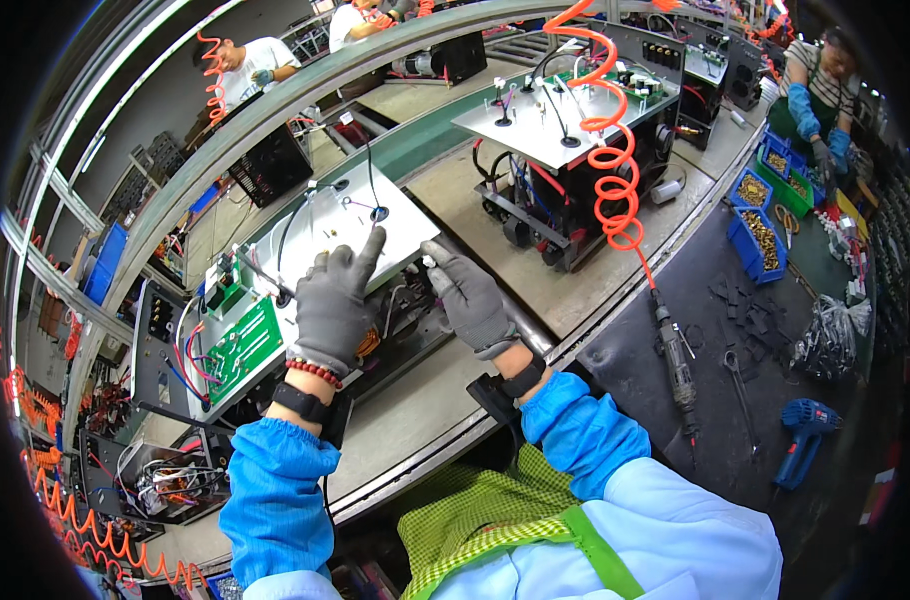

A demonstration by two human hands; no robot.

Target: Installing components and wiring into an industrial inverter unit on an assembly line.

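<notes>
A white metal panel [310,235] lies on top of an open machine unit before me. My left hand [335,305], in a grey glove, rests over the panel with its index finger stretched towards a black grommet [379,213] with a dark cable through it. The other fingers are partly bent, and I see nothing held in them. At the panel's right edge, my gloved right hand [473,305] pinches a small white connector [430,262] between thumb and finger. Left of my left hand, a green circuit board [243,350] with red and blue wires sits on the unit.
Another unit with a white panel [545,125] stands further along the line. An orange coiled hose [615,190] hangs down to a power screwdriver [677,365] on the dark bench. A wrench [741,395], a blue heat gun [805,440] and blue parts bins [757,243] lie right. Co-workers stand beyond.
</notes>
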